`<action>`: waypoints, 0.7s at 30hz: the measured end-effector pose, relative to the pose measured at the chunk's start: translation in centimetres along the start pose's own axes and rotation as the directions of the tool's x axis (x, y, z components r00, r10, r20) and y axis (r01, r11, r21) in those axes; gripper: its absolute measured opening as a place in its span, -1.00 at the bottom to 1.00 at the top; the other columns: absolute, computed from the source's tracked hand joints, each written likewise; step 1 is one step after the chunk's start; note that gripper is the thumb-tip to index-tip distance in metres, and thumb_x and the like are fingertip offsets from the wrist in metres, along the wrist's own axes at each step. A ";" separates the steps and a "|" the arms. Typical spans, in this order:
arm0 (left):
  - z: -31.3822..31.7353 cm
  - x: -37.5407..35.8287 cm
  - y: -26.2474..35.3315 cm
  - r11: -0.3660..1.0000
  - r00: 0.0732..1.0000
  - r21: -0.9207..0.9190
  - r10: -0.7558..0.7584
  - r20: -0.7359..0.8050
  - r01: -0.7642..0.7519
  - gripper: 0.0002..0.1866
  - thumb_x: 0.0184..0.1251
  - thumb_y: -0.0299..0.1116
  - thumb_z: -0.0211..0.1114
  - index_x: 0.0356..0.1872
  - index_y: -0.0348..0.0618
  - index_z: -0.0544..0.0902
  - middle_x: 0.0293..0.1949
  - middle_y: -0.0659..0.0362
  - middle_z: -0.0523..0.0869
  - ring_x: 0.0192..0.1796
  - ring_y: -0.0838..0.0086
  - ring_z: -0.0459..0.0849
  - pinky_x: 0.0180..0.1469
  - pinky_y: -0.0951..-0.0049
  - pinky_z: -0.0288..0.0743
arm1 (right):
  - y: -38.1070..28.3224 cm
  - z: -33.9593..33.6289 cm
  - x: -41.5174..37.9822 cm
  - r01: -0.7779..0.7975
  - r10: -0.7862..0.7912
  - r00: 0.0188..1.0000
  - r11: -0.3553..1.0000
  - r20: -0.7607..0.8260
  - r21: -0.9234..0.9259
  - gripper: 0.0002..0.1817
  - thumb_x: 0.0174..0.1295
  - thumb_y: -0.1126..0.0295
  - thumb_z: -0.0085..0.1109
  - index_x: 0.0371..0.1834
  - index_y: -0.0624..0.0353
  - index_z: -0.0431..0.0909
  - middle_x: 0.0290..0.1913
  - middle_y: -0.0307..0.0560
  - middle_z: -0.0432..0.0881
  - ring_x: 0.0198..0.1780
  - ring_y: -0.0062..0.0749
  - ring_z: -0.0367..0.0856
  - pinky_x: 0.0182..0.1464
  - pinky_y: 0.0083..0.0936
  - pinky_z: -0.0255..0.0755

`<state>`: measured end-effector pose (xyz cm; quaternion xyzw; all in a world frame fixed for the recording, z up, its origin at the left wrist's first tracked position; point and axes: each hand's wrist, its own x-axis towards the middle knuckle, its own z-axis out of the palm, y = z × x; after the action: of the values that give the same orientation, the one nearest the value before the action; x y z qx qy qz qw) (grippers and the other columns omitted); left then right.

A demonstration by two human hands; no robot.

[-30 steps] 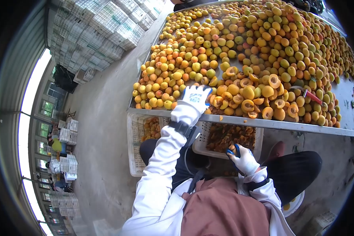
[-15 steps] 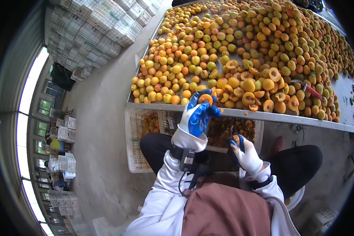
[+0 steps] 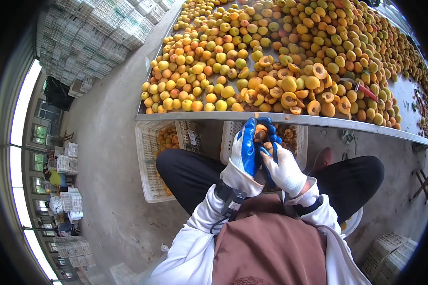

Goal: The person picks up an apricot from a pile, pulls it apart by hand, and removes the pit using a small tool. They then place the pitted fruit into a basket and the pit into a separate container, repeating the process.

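while one sheet-metal table (image 3: 214, 115), smooth and grey with a straight raised rim, carries more whole apricots (image 3: 176, 73) than can be counted, round, matte and yellow to orange, at least six cut halves (image 3: 288, 99) lie near its front edge, their hollows showing. one tall stack of white slatted plastic crates (image 3: 88, 42), too many to number, stands to the left. two pale plastic crates sit beneath the table: a slatted one (image 3: 147, 183) with orange fruit, and a perforated one (image 3: 227, 142) with darker pieces. two hands in white knit gloves with glossy blue coating are together above the perforated one: the left hand (image 3: 247, 154) is cupped around one cut apricot (image 3: 260, 133), the right hand (image 3: 286, 168) clamped on one tan-handled tool (image 3: 268, 146), its working end hard to make out. one slim red-handled tool (image 3: 366, 91) rests among the fruit.
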<state>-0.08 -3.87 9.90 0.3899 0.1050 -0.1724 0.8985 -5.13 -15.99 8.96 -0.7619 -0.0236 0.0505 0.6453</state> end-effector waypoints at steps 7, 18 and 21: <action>0.4 -0.9 -0.8 0.997 0.993 0.068 0.050 -0.105 -0.043 -0.58 0.61 0.01 0.13 -0.11 -0.19 0.65 -0.33 0.11 0.69 -0.35 0.26 0.72 -0.23 0.24 0.72 | 1.2 0.2 -0.5 -0.061 0.060 0.994 0.998 0.087 0.005 -0.70 0.47 0.32 0.15 0.05 0.37 0.60 -0.20 0.29 0.75 -0.14 0.08 0.77 -0.11 -0.19 0.56; 0.6 -0.3 -2.1 0.954 0.994 0.289 0.099 -0.035 -0.085 -0.63 0.62 -0.10 0.11 -0.19 -0.26 0.62 -0.32 0.08 0.63 -0.36 0.33 0.69 -0.26 0.28 0.69 | 3.1 -2.8 -0.6 -0.241 0.145 0.941 0.921 0.307 0.306 -0.70 0.50 0.27 0.11 -0.09 0.36 0.62 -0.31 -0.04 0.71 -0.34 -0.38 0.61 -0.17 -0.36 0.54; 0.4 0.3 -2.7 0.973 0.998 0.231 0.023 -0.063 -0.008 -0.63 0.61 -0.12 0.13 -0.20 -0.28 0.62 -0.35 0.08 0.64 -0.37 0.34 0.69 -0.25 0.30 0.69 | 3.2 -3.0 -0.7 -0.152 0.123 0.955 0.984 0.270 0.089 -0.71 0.51 0.26 0.11 -0.09 0.34 0.62 -0.30 -0.08 0.72 -0.32 -0.43 0.61 -0.17 -0.37 0.54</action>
<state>-0.84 -5.91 8.30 0.4978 0.1105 -0.1635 0.8446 -5.61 -19.58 6.38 -0.7118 -0.0531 0.1975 0.6720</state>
